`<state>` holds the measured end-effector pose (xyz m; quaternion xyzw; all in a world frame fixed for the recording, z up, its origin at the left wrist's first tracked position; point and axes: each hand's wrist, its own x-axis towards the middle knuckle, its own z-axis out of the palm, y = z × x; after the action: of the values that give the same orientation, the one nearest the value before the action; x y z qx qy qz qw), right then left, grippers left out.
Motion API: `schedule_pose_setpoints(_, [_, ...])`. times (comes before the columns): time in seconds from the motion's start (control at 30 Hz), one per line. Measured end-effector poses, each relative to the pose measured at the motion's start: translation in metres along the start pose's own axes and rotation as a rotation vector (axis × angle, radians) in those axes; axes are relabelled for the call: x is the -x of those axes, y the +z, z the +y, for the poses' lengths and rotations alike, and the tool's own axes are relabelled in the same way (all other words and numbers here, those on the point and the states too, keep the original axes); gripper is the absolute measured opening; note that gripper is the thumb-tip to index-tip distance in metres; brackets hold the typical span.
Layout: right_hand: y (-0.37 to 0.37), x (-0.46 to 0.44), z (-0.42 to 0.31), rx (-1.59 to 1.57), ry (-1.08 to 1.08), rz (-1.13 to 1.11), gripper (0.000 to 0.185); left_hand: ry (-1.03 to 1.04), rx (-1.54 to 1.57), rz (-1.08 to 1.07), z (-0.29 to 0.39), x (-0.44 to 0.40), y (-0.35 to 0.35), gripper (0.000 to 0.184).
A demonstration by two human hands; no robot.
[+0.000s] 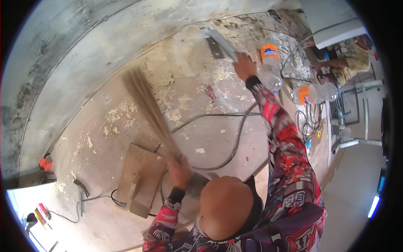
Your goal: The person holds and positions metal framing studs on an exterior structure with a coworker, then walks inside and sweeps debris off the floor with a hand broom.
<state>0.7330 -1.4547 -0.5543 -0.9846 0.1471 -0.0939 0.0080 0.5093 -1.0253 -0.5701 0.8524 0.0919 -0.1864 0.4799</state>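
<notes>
My left hand [179, 170] is wrapped round the near end of a long brown wooden piece [147, 105], which is blurred by motion and slants up and left over the floor. Out in front, my right hand [244, 66] rests at the near end of a grey metal strip [224, 43], its fingers together on it. A dark flat plate [215, 48] lies beside the strip. To the right of that hand is a clear bottle with an orange label [269, 53]. My bare knee shows below, between the arms.
A wooden board [140, 176] lies near my left hand. Black cable [239, 140] curves over the stained floor [205, 147]. A second bottle [308, 95] lies to the right. Another person [354, 63] is at the far right. A hammer [81, 193] and screwdrivers [42, 214] lie at the left.
</notes>
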Motion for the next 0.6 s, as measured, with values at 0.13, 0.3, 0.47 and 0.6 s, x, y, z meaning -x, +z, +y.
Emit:
schedule_pose_setpoints(0.13, [-0.019,0.088,-0.043,-0.472,-0.178,-0.238,0.049,0.039,0.176,0.023,0.035,-0.023,0.073,0.077])
schedule_pose_setpoints(0.3, [-0.077,0.216,-0.076,-0.865,-0.016,-0.573,0.059,0.043,0.234,-0.323,0.093,-0.051,0.127,0.080])
schedule_pose_setpoints(0.47, [-0.086,0.294,-0.050,-1.224,0.605,-0.379,0.057,0.276,0.398,-0.312,0.136,-0.044,0.161,0.083])
schedule_pose_setpoints(0.6, [-0.039,0.300,-0.003,-0.868,0.300,-0.284,0.056,0.388,0.446,-0.324,0.139,-0.024,0.121,0.084])
